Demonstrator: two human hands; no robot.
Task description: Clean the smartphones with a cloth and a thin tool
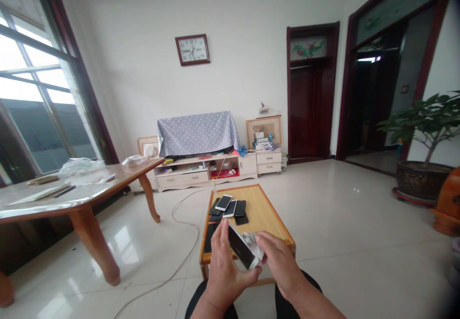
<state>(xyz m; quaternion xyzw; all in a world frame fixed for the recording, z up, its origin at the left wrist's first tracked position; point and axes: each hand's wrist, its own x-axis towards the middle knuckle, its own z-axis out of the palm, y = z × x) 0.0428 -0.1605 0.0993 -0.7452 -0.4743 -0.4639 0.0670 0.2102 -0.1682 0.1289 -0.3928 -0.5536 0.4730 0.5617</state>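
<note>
White walls and a glossy tiled floor frame the small wooden table (268,213) that I take as my landmark. Just above its near edge, my left hand (224,273) grips a dark-screened phone (241,251), fingers wrapped round its lower end so it tilts up and away. My right hand (278,261) presses a crumpled white cloth (253,244) against the phone's right side, fingers closed on the wad. Both hands are together on the phone, over my knees.

I judge this to be the wiping step, mid-stroke on the screen; the next move calls for drawing the cloth along the glass while the left hand keeps the phone steady, without letting it slip.

Farther back on the table lies a pile of phones (229,209), overlapping, some white-backed, some black, and one more dark phone (210,236) lies flat near the table's left edge. A white cable (179,233) trails across the floor left of the table. Well to the left stands a large wooden table (82,199) with papers; beyond, a low cabinet (201,170) under a draped cloth and a wall clock (192,50).
</note>
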